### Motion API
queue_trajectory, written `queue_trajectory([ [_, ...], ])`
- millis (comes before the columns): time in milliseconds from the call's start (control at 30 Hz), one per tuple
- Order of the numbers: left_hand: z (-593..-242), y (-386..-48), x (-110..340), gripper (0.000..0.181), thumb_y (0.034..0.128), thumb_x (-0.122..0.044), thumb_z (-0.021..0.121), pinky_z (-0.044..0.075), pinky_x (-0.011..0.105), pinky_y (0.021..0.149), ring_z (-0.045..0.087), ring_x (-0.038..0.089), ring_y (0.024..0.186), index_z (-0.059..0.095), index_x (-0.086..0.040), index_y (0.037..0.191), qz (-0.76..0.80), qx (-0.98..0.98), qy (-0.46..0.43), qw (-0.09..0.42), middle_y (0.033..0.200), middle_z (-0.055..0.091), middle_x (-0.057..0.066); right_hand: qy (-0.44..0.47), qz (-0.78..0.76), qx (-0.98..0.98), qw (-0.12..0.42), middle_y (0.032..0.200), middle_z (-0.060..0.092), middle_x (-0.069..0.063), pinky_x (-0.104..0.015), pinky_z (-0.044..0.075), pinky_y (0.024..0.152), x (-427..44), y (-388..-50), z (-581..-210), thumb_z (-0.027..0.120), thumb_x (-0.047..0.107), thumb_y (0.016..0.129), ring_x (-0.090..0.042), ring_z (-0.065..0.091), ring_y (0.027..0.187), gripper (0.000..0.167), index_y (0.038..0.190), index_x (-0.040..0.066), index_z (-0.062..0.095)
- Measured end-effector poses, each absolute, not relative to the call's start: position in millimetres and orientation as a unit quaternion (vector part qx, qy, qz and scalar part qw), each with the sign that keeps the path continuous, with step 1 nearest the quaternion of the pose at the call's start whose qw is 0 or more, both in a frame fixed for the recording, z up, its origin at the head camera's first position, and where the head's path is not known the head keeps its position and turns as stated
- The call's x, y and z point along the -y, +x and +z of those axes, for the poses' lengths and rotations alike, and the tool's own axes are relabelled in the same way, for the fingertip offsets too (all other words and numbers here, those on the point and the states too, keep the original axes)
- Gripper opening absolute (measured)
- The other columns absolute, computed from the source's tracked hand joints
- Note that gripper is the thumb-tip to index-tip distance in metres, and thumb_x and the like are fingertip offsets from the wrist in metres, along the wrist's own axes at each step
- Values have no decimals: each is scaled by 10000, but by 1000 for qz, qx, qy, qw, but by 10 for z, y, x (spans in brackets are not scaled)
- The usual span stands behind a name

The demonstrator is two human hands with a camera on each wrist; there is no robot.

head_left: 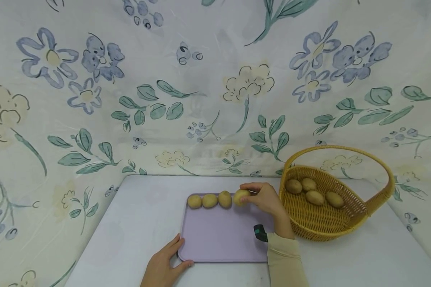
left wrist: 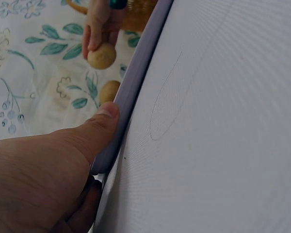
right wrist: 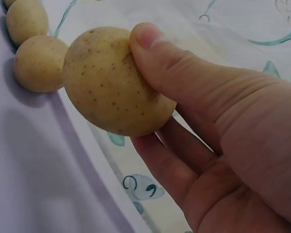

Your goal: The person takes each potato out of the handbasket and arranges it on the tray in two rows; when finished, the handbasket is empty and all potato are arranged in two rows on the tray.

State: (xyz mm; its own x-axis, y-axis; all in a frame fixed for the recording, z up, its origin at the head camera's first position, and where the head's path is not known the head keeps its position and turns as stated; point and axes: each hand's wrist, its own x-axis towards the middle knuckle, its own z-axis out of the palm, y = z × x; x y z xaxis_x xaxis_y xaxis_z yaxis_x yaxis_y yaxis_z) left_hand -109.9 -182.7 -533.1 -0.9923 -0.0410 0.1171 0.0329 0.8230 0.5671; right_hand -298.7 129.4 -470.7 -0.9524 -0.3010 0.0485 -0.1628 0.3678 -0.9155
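- Head view: my right hand (head_left: pixel 263 198) is pinching a potato (head_left: pixel 241 197).
- My left hand (head_left: pixel 164 263) is gripping a lilac tray (head_left: pixel 222 235).
- Three more potatoes (head_left: pixel 210 200) are lining its far edge.

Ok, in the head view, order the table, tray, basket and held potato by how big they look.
Largest to smallest:
1. White table
2. Basket, handle included
3. Lilac tray, partly behind the right arm
4. Potato in the right hand
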Motion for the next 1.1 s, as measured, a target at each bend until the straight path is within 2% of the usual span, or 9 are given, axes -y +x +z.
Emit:
queue_trajectory([
  [333, -5317, -1086, 1822, 742, 746, -524, 848, 553, 481, 1054, 630, 314, 1294, 689, -74, 1314, -299, 952, 3, 71, 1429, 638, 74, -118, -509, -851, 56, 1182, 770, -92, -411, 611, 987, -1256, -3036, -4823, 873, 146, 814, -294, 708, 1168, 354, 1148, 79, 778],
  [633, -5334, -1088, 1828, 749, 745, -528, 845, 548, 478, 1061, 623, 308, 1304, 685, -75, 1319, -300, 952, 3, 69, 1436, 633, 66, -109, -488, -864, 58, 1172, 774, -85, -421, 609, 985, -1243, -3053, -4879, 876, 161, 812, -298, 710, 1160, 360, 1148, 76, 778],
  [1100, -5320, -1092, 1818, 735, 737, -510, 860, 557, 467, 1049, 632, 297, 1293, 694, -77, 1308, -292, 954, 5, 72, 1429, 640, 52, -88, -477, -873, 60, 1160, 779, -52, -445, 593, 1005, -1207, -3075, -4926, 882, 170, 803, -293, 705, 1166, 317, 1105, 128, 797],
])
